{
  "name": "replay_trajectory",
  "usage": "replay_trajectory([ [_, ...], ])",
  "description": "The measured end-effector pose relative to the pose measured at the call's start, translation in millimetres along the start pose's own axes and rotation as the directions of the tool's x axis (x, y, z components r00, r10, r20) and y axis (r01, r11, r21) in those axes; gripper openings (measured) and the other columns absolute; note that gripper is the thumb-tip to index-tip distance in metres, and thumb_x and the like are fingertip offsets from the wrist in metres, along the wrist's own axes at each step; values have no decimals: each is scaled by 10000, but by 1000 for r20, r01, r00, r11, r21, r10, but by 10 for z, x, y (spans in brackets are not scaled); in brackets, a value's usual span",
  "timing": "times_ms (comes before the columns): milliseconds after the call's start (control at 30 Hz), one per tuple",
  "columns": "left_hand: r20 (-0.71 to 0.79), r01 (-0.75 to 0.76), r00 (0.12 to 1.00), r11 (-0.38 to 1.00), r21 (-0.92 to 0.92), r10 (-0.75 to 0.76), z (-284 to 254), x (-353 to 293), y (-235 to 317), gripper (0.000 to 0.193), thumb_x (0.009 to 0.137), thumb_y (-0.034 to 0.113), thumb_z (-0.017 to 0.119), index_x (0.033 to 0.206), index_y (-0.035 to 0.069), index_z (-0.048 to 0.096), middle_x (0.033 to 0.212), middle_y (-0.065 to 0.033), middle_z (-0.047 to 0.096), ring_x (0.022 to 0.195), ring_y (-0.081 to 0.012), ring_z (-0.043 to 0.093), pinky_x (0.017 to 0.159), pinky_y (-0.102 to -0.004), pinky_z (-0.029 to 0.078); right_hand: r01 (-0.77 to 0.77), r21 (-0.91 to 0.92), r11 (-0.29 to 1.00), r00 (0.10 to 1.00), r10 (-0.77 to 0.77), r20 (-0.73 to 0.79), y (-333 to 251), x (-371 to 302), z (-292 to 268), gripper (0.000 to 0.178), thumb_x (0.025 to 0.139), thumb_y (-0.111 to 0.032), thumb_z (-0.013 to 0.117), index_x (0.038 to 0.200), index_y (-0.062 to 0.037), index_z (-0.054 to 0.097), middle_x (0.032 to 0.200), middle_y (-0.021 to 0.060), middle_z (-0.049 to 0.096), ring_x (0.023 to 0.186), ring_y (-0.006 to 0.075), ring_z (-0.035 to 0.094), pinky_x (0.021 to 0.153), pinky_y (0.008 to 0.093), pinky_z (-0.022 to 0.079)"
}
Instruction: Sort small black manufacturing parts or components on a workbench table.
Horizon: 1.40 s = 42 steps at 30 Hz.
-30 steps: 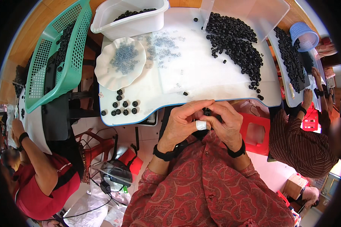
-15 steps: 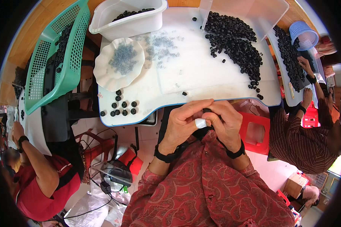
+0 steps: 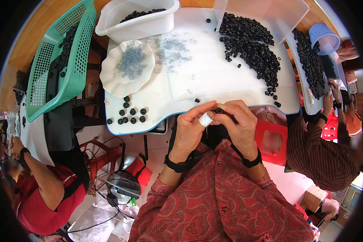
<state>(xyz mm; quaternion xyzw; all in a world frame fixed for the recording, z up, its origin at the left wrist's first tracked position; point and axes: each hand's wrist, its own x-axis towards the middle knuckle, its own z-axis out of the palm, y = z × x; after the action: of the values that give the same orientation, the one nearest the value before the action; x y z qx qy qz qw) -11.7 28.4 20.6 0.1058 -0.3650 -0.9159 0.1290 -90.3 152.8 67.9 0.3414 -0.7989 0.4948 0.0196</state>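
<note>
In front of my chest, both hands meet at the table's near edge. A small black ring-like part [image 3: 219, 110] sits between the fingertips. My right hand [image 3: 241, 123] pinches it between thumb and index finger. From the other side, the fingers of my left hand [image 3: 192, 128] close in against it; a white wrap [image 3: 206, 119] covers the left thumb. Whether a smaller piece is also held is too fine to see. Just beyond my fingers, a single black part [image 3: 197, 100] lies on the white tabletop [image 3: 222, 86]. Several black parts [image 3: 133, 120] are set out at the table's left corner.
A scalloped white plate [image 3: 109, 78] and the tabletop beside it carry tiny translucent pieces [image 3: 174, 44]. Black parts [image 3: 256, 56] spill from a clear bin [image 3: 288, 14]. A white tub [image 3: 149, 28] and green basket [image 3: 74, 86] stand left. Co-workers sit on both sides.
My hands have tilted and opened a little, so the black part between them now shows more. The left thumb has moved up and left. The right co-worker's hand has drawn back from the black pile.
</note>
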Motion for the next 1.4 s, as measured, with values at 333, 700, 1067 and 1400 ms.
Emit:
replay_trajectory([
  [333, -86, 57, 994, 995, -76, -64, -23, 17, 8, 213, 920, 43, 607, 1107, -49, 648, 980, -93, 665, 842, -136, 636, 749, -253, 538, 154, -58, 986, 983, -147, 111, 27, 75, 64, 281, 736, 2, 741, 1012, -3, 684, 880, 83, 594, 730, 188, 621, 617, 289, 513],
  [700, -209, 27, 977, 996, -83, -44, 55, 254, 175, 194, 927, 49, 588, 1057, -84, 644, 946, -130, 675, 812, -160, 653, 746, -265, 553, 198, -3, 980, 960, -193, 204, 95, 438, 150, 344, 769, 19, 689, 1108, 26, 631, 912, 122, 602, 761, 220, 649, 656, 305, 540],
  [1067, -327, -23, 945, 999, -46, 7, 43, 586, 82, 182, 926, 29, 578, 1044, -102, 627, 951, -146, 655, 826, -198, 667, 752, -309, 599, -34, 239, 970, 994, 8, 111, 443, 523, 255, 320, 799, 31, 692, 1116, 7, 652, 1038, 103, 623, 852, 177, 667, 737, 265, 550],
  [1400, -286, -71, 958, 992, -107, 38, -23, 565, 77, 196, 931, 3, 557, 1097, -90, 603, 996, -167, 634, 858, -252, 667, 803, -361, 590, -40, 161, 986, 988, 63, -141, 736, 522, 273, 225, 836, 38, 665, 1056, -9, 671, 1051, 88, 646, 891, 141, 646, 755, 232, 523],
])
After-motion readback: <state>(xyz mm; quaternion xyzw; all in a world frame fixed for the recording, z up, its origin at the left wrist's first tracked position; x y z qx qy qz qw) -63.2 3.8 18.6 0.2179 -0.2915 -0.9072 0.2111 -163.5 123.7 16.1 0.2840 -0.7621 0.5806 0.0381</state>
